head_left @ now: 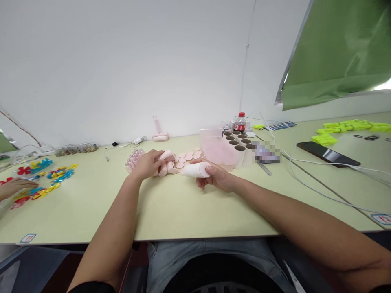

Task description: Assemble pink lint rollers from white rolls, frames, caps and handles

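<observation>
My right hand point(217, 177) is closed round a white paper tube point(195, 169), held lying sideways just above the table. My left hand point(150, 162) reaches into a small heap of pink tube-shaped pieces point(167, 167), with its fingers curled on one pink piece point(166, 155). Several flat pink discs point(187, 156) lie just behind the heap. A cluster of small pink parts point(133, 159) sits left of my left hand.
Upright cardboard tubes point(238, 145) and a pink translucent box point(217, 149) stand behind my right hand, with a cola bottle point(240, 122) beyond. A phone point(327, 154) and white cables point(308, 179) lie at right. Colourful plastic pieces point(45, 179) and another person's hand point(14, 187) are at left.
</observation>
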Tool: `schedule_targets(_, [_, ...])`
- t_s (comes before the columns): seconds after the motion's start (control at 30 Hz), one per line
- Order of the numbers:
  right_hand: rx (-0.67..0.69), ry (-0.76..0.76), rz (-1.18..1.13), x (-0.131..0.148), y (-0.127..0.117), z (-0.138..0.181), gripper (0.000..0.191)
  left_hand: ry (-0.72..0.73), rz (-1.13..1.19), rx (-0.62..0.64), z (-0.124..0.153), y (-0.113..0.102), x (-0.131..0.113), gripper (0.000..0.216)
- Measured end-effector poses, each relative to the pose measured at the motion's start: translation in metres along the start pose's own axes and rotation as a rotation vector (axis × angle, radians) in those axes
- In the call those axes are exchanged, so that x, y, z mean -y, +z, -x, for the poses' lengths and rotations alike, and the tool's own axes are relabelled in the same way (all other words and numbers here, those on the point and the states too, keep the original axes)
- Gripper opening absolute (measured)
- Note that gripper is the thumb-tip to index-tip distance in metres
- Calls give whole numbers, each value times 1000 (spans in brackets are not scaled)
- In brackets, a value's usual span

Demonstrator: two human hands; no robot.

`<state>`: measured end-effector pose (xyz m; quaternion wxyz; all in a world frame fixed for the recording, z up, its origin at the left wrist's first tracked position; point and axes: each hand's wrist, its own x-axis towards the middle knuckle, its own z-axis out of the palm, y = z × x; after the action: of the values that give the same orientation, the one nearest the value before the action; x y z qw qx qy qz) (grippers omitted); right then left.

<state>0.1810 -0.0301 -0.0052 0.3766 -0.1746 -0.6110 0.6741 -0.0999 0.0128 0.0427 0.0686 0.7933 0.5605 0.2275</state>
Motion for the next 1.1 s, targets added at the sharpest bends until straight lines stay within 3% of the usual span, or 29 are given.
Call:
schedule_targets(0.27, [-2, 9, -15, 1, 1, 0, 68, -49, 206, -298, -2, -1, 4, 45])
schedule_targets(0.4, [-9, 17, -86, -1, 1, -1, 68, -2, 523, -379, -5, 4, 3, 48])
schedule_targets(0.53, [-68, 27, -248, -1, 3, -3, 62, 73, 816, -322, -2, 21, -21, 48])
schedule_targets(0.73, [-69, 171, -475, 5, 5, -7, 72, 171, 877, -180, 14, 56, -66, 49])
schedule_targets(1.1, [-26, 256, -541, 8, 11, -6, 73, 267, 875, -176, 17, 67, -69, 42])
